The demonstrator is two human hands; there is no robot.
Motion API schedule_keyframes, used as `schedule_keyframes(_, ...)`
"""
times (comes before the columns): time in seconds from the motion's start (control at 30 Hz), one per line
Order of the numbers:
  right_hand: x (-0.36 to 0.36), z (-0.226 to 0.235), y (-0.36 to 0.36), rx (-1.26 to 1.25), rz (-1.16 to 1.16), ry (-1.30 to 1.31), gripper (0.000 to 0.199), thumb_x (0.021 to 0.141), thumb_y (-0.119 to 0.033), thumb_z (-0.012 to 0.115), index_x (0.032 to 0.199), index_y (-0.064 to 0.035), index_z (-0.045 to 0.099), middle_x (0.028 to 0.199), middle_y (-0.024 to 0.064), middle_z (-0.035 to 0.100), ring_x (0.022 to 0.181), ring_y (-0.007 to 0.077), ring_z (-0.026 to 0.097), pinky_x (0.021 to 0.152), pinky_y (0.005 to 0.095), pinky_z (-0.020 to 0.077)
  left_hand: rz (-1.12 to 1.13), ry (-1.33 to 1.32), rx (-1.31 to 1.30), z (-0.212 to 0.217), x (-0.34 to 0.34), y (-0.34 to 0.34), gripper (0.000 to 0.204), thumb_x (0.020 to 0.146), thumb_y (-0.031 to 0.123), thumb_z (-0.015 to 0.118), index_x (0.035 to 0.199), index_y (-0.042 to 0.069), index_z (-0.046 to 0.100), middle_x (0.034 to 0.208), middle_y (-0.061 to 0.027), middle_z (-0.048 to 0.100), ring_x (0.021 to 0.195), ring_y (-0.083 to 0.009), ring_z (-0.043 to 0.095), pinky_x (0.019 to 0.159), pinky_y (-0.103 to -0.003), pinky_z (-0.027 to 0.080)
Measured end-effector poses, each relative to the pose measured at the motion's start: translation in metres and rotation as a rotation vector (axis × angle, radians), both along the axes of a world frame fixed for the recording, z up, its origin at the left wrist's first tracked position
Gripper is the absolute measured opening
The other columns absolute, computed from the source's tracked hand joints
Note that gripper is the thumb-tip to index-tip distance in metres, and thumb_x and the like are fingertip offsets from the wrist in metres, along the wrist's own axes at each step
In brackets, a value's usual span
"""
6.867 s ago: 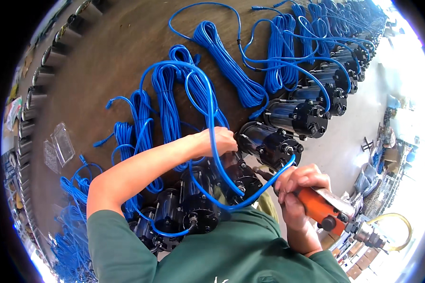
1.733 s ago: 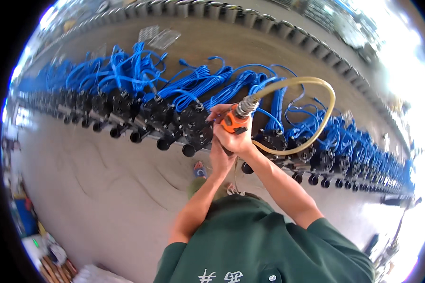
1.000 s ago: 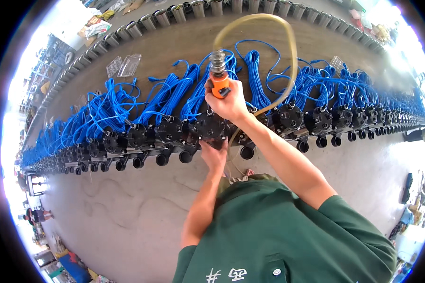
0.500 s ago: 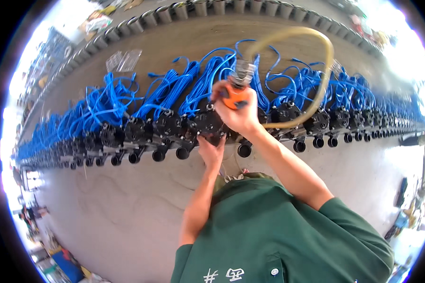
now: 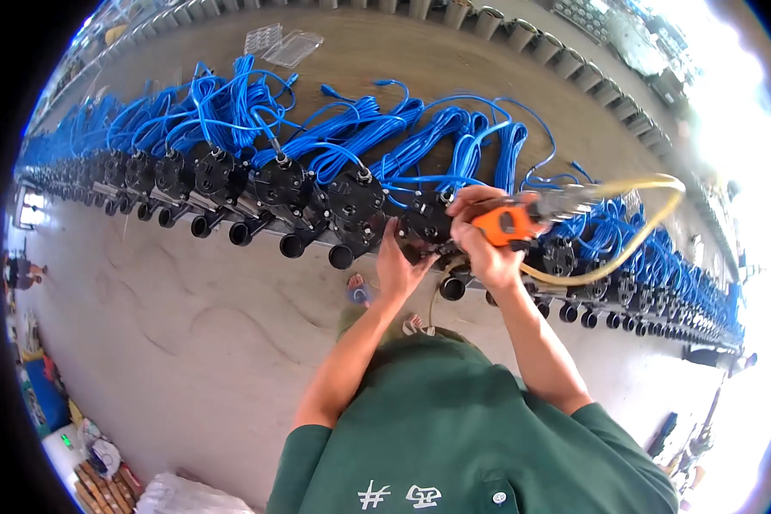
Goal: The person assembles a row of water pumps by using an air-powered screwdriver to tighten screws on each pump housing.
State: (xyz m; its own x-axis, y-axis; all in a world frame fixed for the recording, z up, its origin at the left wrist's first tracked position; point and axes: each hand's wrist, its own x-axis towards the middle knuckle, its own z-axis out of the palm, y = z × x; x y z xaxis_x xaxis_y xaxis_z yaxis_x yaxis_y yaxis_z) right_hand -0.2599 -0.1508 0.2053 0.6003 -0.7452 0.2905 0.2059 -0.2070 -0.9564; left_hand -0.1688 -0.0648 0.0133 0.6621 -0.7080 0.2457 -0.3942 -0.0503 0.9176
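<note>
My right hand [image 5: 490, 255] is wrapped round an orange air tool [image 5: 502, 226]. Its metal end points up and right, and a yellowish hose [image 5: 651, 230] loops from it back down toward the bench edge. Which bit it carries, if any, is hidden by the fingers. At the bench's front edge, my left hand [image 5: 398, 270] grips the lower side of a black round housing [image 5: 426, 219], just left of the tool. Another black housing [image 5: 355, 206] stands to the left of that hand, with a blue cable [image 5: 411, 182] running from its top.
A long row of like housings, with short pipe stubs [image 5: 292, 245] jutting toward me, lines the bench edge. Coiled blue cables [image 5: 360, 124] lie behind them. Clear plastic trays [image 5: 293, 49] and a curved line of metal cups [image 5: 522, 34] sit farther back. Grey floor [image 5: 188, 291] lies below.
The view has turned and shifted. My right hand has brought the air tool lower and tipped it over to the right, close beside my left hand. The left hand still grips a black housing.
</note>
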Motion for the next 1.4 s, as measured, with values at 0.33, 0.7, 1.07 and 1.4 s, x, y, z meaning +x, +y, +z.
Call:
schedule_keyframes(0.33,0.087,0.013,-0.047,-0.030,-0.123,-0.102,0.029,0.080,0.008,0.057,0.108,-0.0001,0.056,0.086,0.0084,0.063,0.070,0.0144,0.062,0.063,0.0271,0.0529,-0.341,0.180,-0.269,-0.013,0.039,-0.023,0.116,0.060,0.033,0.098,0.150,-0.004,0.033,0.126,-0.0186,0.063,0.117,-0.0325,0.064,0.101,-0.043,0.051)
schedule_keyframes(0.7,0.096,-0.022,-0.054,0.056,-0.131,0.013,0.023,0.078,0.005,0.061,0.100,0.0012,0.060,0.087,0.0094,0.064,0.070,0.0134,0.063,0.061,0.0256,0.0525,-0.451,0.117,-0.229,-0.043,0.041,-0.027,0.102,0.060,0.018,0.094,0.143,0.000,0.038,0.127,-0.0135,0.056,0.115,-0.0239,0.062,0.099,-0.036,0.052)
schedule_keyframes(1.07,-0.018,0.143,-0.021,-0.463,-0.327,-0.238,0.030,0.081,0.000,0.061,0.111,0.0008,0.058,0.093,0.0081,0.062,0.074,0.0121,0.060,0.070,0.0282,0.0491,0.123,-0.217,-0.157,-0.008,-0.019,0.005,0.071,0.069,0.012,0.086,0.127,-0.005,0.047,0.119,-0.0248,0.052,0.113,-0.0434,0.050,0.098,-0.050,0.043)
schedule_keyframes(1.4,-0.178,0.174,-0.009,-0.499,-0.046,-0.456,0.038,0.084,-0.004,0.050,0.122,0.0039,0.051,0.102,0.0087,0.052,0.075,0.0122,0.054,0.076,0.0353,0.0451,0.026,-0.084,0.066,-0.032,-0.103,-0.006,0.028,0.084,0.000,0.071,0.112,0.000,0.066,0.092,-0.0167,0.067,0.077,-0.0325,0.069,0.065,-0.040,0.055)
